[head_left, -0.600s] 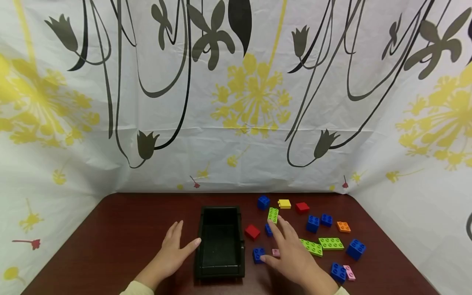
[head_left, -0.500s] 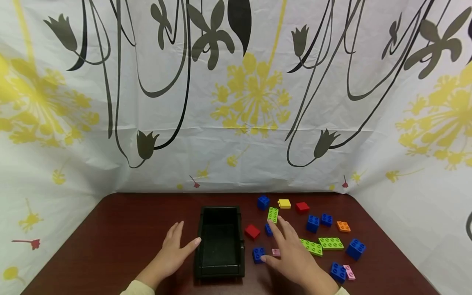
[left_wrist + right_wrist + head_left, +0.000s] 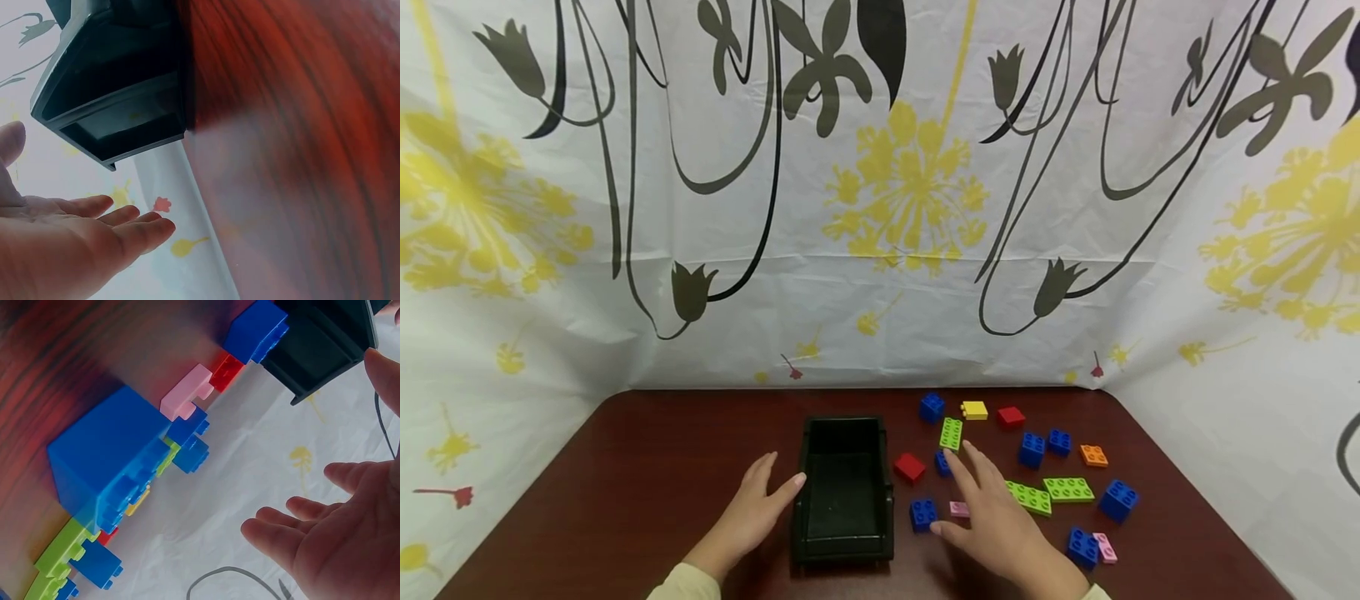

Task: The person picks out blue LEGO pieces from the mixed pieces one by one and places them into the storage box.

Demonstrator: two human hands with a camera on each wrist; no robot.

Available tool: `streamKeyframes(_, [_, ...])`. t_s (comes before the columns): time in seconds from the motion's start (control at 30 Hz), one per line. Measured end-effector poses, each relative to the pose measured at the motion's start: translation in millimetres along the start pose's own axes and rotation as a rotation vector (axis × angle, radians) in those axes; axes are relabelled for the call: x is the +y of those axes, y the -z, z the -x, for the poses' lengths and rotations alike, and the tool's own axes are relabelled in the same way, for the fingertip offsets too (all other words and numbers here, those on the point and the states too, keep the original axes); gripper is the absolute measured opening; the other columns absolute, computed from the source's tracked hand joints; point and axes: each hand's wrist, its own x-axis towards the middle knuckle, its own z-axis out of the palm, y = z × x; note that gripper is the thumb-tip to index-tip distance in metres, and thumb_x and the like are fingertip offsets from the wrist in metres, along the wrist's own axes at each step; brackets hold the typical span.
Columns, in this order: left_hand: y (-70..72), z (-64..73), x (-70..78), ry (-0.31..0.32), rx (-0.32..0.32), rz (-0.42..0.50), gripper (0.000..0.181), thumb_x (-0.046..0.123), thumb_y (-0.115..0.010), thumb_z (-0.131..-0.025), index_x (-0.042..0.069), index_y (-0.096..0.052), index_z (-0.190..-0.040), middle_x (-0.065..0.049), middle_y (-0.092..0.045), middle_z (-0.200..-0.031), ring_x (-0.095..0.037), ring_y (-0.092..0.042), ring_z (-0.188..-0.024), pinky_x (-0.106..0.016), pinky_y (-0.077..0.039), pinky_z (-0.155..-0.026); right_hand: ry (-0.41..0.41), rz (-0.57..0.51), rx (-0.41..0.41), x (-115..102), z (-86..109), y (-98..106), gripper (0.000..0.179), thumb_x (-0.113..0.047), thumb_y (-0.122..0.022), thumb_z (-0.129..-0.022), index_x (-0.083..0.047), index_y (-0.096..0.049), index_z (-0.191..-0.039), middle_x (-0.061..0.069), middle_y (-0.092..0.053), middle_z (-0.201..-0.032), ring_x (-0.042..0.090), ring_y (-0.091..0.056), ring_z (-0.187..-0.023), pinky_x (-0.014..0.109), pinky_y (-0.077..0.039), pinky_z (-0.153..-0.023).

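Note:
A black open-topped bin stands on the dark red table. Left of it is the left hand, fingers spread and holding nothing; its thumb tip is close to the bin's side. The right hand hovers over the toy bricks, its fingers apart and nothing between them. Nearest its thumb lies a blue brick; a pink brick is partly hidden behind the hand. By its fingertips are a small blue brick and a green brick. The right wrist view has the relaxed palm apart from the bricks.
Further right lie two long green bricks, one of them whole in view, an orange brick, and several blue ones, such as the large blue brick. A red brick sits beside the bin. Behind the table hangs a patterned cloth.
The whole head view has shifted slightly, with the scene sitting a little higher and further left. Both hands keep nearly the same pose; bin and bricks stay in place.

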Motion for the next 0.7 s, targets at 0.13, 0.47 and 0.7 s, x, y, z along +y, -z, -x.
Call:
streamKeyframes(0.13, [-1.9,-1.5,-0.2,0.007,0.013,0.012,0.086,0.054,-0.049,-0.096,-0.006,-0.02,-0.15,-0.033,-0.015,-0.154,-0.053,-0.017,-0.139,-0.071,-0.023,-0.105,-0.014,-0.005,-0.012,0.4,0.6,-0.2,0.088,-0.042,-0.079,-0.078,-0.015,-0.036,-0.15,0.018,-0.024,-0.156,0.042,-0.03,-0.138,0.061,-0.043,-0.097])
streamKeyframes(0.47, [-5.8,-3.2,3.4,0.044,0.044,0.053,0.077,0.052,-0.046,-0.098,-0.002,-0.028,-0.149,-0.032,-0.026,-0.151,-0.052,-0.025,-0.136,-0.068,-0.03,-0.103,-0.034,-0.008,-0.033,4.1,1.5,-2.4,0.087,-0.04,-0.08,-0.077,-0.016,-0.037,-0.149,0.019,-0.025,-0.155,0.041,-0.031,-0.137,0.062,-0.042,-0.098])
streamKeyframes(0.7, [-6.7,-2.9,3.7,0.062,0.015,0.116,0.076,0.052,-0.046,-0.098,-0.001,-0.03,-0.149,-0.031,-0.026,-0.151,-0.051,-0.027,-0.136,-0.068,-0.032,-0.101,-0.034,-0.015,-0.047,7.1,-0.1,-4.9,0.086,-0.038,-0.08,-0.078,-0.016,-0.037,-0.149,0.019,-0.026,-0.154,0.042,-0.031,-0.138,0.064,-0.037,-0.101])
